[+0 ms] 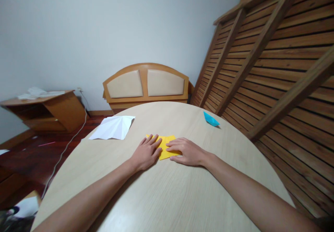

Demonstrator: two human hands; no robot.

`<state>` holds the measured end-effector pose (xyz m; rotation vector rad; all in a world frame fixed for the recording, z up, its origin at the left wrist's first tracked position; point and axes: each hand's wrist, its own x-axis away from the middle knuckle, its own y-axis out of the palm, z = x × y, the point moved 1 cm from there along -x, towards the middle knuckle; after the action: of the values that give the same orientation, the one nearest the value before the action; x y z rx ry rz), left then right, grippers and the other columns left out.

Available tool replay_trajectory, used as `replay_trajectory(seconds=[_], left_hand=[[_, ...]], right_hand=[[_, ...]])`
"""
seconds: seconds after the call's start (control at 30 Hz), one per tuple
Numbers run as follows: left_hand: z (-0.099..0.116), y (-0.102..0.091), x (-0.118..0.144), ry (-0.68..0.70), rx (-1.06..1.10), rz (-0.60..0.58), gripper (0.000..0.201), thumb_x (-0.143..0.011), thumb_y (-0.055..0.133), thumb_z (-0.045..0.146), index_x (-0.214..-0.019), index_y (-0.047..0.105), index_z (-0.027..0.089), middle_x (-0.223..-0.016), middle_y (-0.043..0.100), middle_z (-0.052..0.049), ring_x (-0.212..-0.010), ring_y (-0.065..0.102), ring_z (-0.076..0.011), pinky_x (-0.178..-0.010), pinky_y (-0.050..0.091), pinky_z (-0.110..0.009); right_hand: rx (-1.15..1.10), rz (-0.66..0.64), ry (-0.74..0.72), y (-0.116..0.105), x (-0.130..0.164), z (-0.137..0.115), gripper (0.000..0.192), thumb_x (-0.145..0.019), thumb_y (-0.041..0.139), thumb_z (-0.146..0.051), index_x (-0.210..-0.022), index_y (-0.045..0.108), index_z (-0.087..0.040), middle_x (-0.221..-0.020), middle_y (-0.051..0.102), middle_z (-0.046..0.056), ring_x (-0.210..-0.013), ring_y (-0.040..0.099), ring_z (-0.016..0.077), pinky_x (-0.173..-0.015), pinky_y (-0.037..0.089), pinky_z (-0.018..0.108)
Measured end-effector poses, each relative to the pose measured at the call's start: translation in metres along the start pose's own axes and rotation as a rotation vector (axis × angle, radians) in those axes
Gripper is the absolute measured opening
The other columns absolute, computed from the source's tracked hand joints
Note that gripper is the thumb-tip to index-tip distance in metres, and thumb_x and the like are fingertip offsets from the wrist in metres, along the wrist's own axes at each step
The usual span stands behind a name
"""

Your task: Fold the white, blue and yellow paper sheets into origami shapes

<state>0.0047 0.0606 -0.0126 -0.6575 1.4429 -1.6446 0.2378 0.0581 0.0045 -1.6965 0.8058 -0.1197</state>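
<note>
A folded sheet of yellow paper (165,152) lies flat on the round wooden table (167,197), straight ahead of me. My left hand (146,152) rests on its left part, fingers stretched out and slightly spread. From the other side my right hand (185,151) lies over the right part, fingers extended flat, its thumb by the near edge. Both palms partly cover the paper, so its full outline is hidden. Further off to the right sits a small blue folded paper boat (211,119).
A creased white sheet (113,127) lies on the table's left side. Past the far edge stands a headboard (146,82). Wooden slatted panels (261,68) lean along the right. A low cabinet (57,110) with papers and a white cable (69,145) are on the left.
</note>
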Motion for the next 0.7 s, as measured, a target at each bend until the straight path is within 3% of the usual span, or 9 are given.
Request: replay_trajectory(seconds=[0.23, 0.4, 0.7], left_hand=[[0.0016, -0.0014, -0.0004, -0.047, -0.015, -0.007, 0.053, -0.103, 0.032, 0.043, -0.149, 0.040, 0.018, -0.158, 0.033, -0.013, -0.147, 0.026, -0.0337, -0.117, 0.025, -0.056], [0.0015, -0.0019, -0.0003, -0.066, 0.006, -0.010, 0.055, -0.103, 0.031, 0.045, -0.150, 0.038, 0.017, -0.158, 0.033, -0.013, -0.148, 0.025, -0.0325, -0.117, 0.024, -0.056], [-0.0006, -0.0017, -0.0006, -0.071, 0.000, 0.081, 0.045, -0.104, 0.031, 0.038, -0.142, 0.050, 0.020, -0.152, 0.044, -0.013, -0.143, 0.036, -0.0326, -0.113, 0.028, -0.060]], right_hand=[[0.051, 0.024, -0.005, 0.0012, 0.0003, 0.0045, 0.020, -0.092, 0.061, -0.026, -0.106, 0.073, -0.020, -0.116, 0.073, 0.010, -0.110, 0.067, 0.0239, -0.096, 0.048, 0.039], [0.053, 0.054, 0.009, 0.0014, 0.0003, 0.0051, 0.025, -0.090, 0.053, -0.013, -0.105, 0.072, -0.020, -0.115, 0.073, 0.010, -0.106, 0.068, 0.0234, -0.094, 0.049, 0.038], [-0.066, 0.097, 0.179, -0.0001, 0.0005, 0.0077, 0.021, -0.094, 0.051, -0.020, -0.107, 0.068, -0.022, -0.105, 0.074, 0.007, -0.096, 0.068, 0.0210, -0.087, 0.049, 0.033]])
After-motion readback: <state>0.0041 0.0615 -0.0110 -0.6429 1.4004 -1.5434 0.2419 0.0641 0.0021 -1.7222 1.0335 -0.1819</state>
